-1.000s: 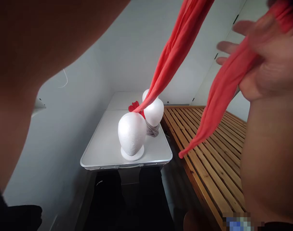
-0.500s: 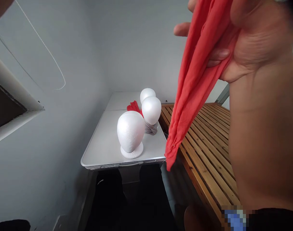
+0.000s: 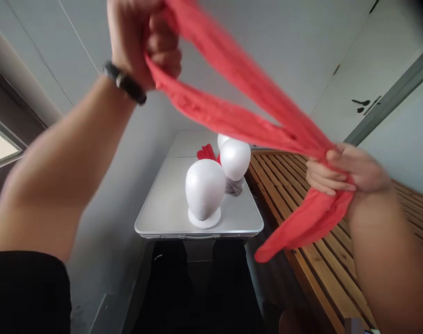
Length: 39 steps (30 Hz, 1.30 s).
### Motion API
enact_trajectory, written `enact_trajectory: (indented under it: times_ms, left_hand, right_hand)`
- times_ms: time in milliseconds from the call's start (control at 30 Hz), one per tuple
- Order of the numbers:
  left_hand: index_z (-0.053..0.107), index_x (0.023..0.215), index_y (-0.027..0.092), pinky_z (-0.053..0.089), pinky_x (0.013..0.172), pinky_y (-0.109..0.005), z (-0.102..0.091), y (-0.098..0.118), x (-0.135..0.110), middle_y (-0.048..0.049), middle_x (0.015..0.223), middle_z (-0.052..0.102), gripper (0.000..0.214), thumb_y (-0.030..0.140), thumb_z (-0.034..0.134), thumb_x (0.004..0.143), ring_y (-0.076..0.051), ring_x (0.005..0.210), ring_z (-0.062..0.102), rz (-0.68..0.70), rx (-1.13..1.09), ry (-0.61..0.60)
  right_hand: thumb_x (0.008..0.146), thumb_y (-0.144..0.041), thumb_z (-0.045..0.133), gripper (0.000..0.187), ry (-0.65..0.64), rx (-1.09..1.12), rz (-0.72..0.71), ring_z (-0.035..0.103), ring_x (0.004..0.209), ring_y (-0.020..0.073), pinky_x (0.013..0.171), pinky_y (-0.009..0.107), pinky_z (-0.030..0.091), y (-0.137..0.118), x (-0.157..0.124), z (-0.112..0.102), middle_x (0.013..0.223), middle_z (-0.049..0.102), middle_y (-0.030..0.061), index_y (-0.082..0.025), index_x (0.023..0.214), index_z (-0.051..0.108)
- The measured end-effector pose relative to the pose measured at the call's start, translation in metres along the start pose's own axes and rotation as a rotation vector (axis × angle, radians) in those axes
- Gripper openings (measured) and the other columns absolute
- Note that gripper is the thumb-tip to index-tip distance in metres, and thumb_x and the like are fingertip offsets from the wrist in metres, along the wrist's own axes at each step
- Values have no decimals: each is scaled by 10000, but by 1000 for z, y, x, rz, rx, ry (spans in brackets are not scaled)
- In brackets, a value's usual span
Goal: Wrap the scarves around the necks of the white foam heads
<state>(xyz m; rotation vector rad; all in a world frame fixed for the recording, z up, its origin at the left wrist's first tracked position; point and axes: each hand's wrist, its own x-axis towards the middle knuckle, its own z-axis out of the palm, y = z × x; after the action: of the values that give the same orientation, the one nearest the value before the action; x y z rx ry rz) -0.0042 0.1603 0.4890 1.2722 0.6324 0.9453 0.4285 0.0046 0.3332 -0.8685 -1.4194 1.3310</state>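
A long red scarf [image 3: 232,118] is stretched between my two hands in the air. My left hand [image 3: 152,44], raised at the upper left with a dark band on its wrist, is closed in a fist on one part of it. Lower on the right, my right hand [image 3: 347,171] grips the scarf, and a loose end hangs below it. Two strands run between the hands. Under the scarf, a white foam head [image 3: 205,190] stands upright on its round base at the near part of the folding table [image 3: 163,199].
Behind stand two more foam heads, the nearer one [image 3: 235,159] with a grey cloth [image 3: 233,185] at its base. Red fabric [image 3: 206,152] lies beside them. A wooden slatted bed frame [image 3: 284,185] runs along the right, a wall [image 3: 114,195] along the left.
My left hand has come into view at the upper left, holding the scarf. My right hand has moved down and away from the camera, and the scarf now spans between both hands.
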Motion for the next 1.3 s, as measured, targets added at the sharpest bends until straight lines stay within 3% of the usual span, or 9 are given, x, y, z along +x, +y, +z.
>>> enact_trajectory:
  times_ms: [67, 133, 300, 433, 533, 733, 900, 1100, 1300]
  left_hand:
    - [355, 644, 183, 373, 587, -133, -17, -34, -12, 28, 624, 218, 616, 321, -92, 1045, -155, 793, 727, 239, -55, 41]
    - [285, 643, 206, 380, 508, -127, -43, -80, -20, 81, 520, 135, 481, 333, 209, 1101, -27, 409, 438, 303, -93, 106]
    - [535, 830, 188, 171, 361, -171, -111, -145, 11, 113, 533, 197, 261, 325, 516, 1052, -22, 330, 131, 309, -176, 213]
    - [566, 894, 183, 162, 372, -171, -143, -171, 55, 117, 561, 284, 148, 289, 653, 950, -24, 359, 170, 211, -140, 233]
    - [509, 835, 192, 177, 379, -179, -153, -221, 50, 112, 572, 338, 225, 299, 701, 880, -32, 373, 215, 62, -103, 294]
    - [652, 957, 141, 288, 434, -208, -130, -339, -61, 33, 631, 510, 284, 404, 699, 862, -74, 441, 406, -52, -52, 198]
    - [749, 942, 93, 545, 634, -369, -84, -388, -139, -150, 832, 730, 421, 463, 597, 811, -242, 666, 673, -9, -346, 106]
    - [785, 867, 133, 558, 608, -354, -56, -398, -143, -123, 714, 749, 283, 402, 710, 910, -237, 613, 693, -290, -84, 61]
    - [763, 838, 165, 579, 702, -307, -36, -384, -121, -41, 748, 730, 190, 298, 845, 731, -194, 723, 678, -337, 255, -132]
  right_hand:
    - [882, -456, 808, 324, -10, 47, 84, 249, 335, -10, 451, 193, 169, 29, 3, -3, 528, 412, -148, -191, 821, 630]
    - [889, -449, 830, 340, 14, 96, 162, 232, 379, 6, 430, 201, 167, 52, 14, 2, 564, 387, -127, -210, 807, 603]
    - [860, -386, 872, 379, 45, 245, 257, 216, 437, 11, 409, 159, 253, 89, 89, 27, 620, 381, -113, -201, 830, 542]
    - [851, -295, 862, 369, 258, 421, 334, 245, 444, 4, 405, 112, 305, 128, 149, 45, 632, 405, -110, -193, 842, 507]
    - [818, -316, 883, 390, 366, 450, 398, 291, 440, 14, 382, 119, 307, 174, 151, 62, 607, 423, -100, -199, 832, 511]
    - [697, -402, 958, 443, 421, 595, 398, 442, 471, 65, 401, 190, 410, 269, 70, 108, 635, 556, -60, -216, 845, 584]
    - [712, -467, 934, 544, 511, 700, 427, 623, 497, 155, 494, 298, 563, 297, 25, 154, 716, 685, -37, -249, 1052, 570]
    - [722, -467, 917, 615, 613, 613, 420, 707, 619, 183, 470, 264, 550, 295, 15, 197, 860, 714, -58, -301, 1096, 458]
    - [921, -476, 737, 555, 538, 411, 303, 725, 904, 192, 643, 304, 637, 297, -2, 239, 1251, 691, 42, -320, 1375, 459]
